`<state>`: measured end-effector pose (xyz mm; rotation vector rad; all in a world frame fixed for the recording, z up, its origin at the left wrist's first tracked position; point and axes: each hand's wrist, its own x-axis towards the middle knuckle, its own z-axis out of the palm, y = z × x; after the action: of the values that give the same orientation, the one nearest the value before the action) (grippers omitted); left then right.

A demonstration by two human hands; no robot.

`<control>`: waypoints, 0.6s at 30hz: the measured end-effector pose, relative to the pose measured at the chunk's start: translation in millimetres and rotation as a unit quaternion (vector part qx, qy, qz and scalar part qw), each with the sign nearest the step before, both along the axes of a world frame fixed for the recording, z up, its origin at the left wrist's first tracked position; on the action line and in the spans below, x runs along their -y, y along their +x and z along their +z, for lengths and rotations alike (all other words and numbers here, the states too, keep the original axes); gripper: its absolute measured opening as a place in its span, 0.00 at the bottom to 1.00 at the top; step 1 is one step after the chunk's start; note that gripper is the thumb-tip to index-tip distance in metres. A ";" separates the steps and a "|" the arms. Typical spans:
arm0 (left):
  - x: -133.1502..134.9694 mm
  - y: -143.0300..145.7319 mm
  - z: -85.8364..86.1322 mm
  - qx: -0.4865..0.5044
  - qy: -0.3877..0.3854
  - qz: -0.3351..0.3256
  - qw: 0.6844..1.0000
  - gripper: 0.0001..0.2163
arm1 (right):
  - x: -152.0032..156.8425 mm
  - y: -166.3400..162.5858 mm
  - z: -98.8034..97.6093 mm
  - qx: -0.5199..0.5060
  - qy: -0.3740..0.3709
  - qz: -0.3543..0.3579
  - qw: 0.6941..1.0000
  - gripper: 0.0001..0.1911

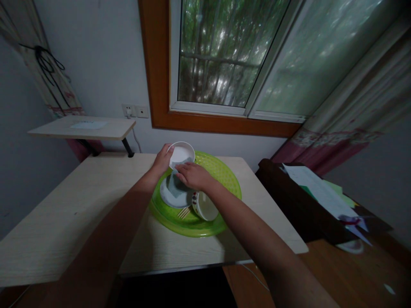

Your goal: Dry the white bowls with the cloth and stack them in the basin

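My left hand [162,159] grips the rim of a small white dish [183,152], holding it tilted above a round green tray [221,173]. My right hand [192,175] presses a pale grey cloth [176,185] against the dish, fingers closed on the cloth. Below the hands, a white plate [170,200] lies flat in the tray. A white bowl [205,207] rests on its side beside it. A wooden fork [183,212] pokes out near the plate's front edge.
The tray sits on a light wooden table [73,205]. A small raised shelf [83,127] stands at the back left. A dark wooden cabinet [289,196] with papers [316,188] is to the right, below a window [224,55] and curtain.
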<state>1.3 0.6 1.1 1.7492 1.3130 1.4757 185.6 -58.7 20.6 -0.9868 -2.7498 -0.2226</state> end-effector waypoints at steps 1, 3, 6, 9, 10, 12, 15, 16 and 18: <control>-0.2 0.0 0.0 0.000 -0.001 0.002 1.000 0.19 | -1.0 0.4 -0.3 0.002 0.014 -0.010 1.000 0.27; -0.2 0.1 0.2 0.001 -0.003 0.000 1.000 0.20 | -2.1 1.6 -1.0 -0.001 0.040 -0.041 0.998 0.28; 0.7 0.4 1.3 0.004 -0.009 0.000 1.000 0.19 | -2.4 3.1 -2.7 -0.013 0.072 -0.085 0.994 0.30; 1.4 0.5 2.2 -0.004 -0.001 0.006 1.000 0.19 | -1.9 2.8 -4.9 -0.015 0.083 -0.086 0.993 0.32; 1.4 0.5 2.2 -0.005 0.002 0.007 1.000 0.19 | -1.7 2.4 -5.5 -0.010 0.077 -0.075 0.994 0.32; 1.2 0.7 1.6 -0.004 0.004 0.005 1.000 0.19 | -1.4 1.5 -6.2 -0.002 0.050 -0.041 0.998 0.32; 0.1 0.9 -0.6 0.014 0.000 -0.006 1.000 0.20 | -1.4 0.7 -6.1 -0.001 0.010 0.013 1.000 0.29; -0.4 1.0 -1.4 0.026 0.000 -0.012 1.000 0.20 | -1.4 0.7 -5.6 -0.005 0.002 0.022 1.000 0.28; -1.5 1.0 -3.0 0.054 -0.001 -0.026 0.998 0.22 | -1.6 0.6 -4.2 -0.014 -0.008 0.028 0.999 0.27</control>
<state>2.3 2.1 -1.9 1.6660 1.2058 1.5163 186.2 -57.1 16.5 -0.9079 -2.7530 -0.1769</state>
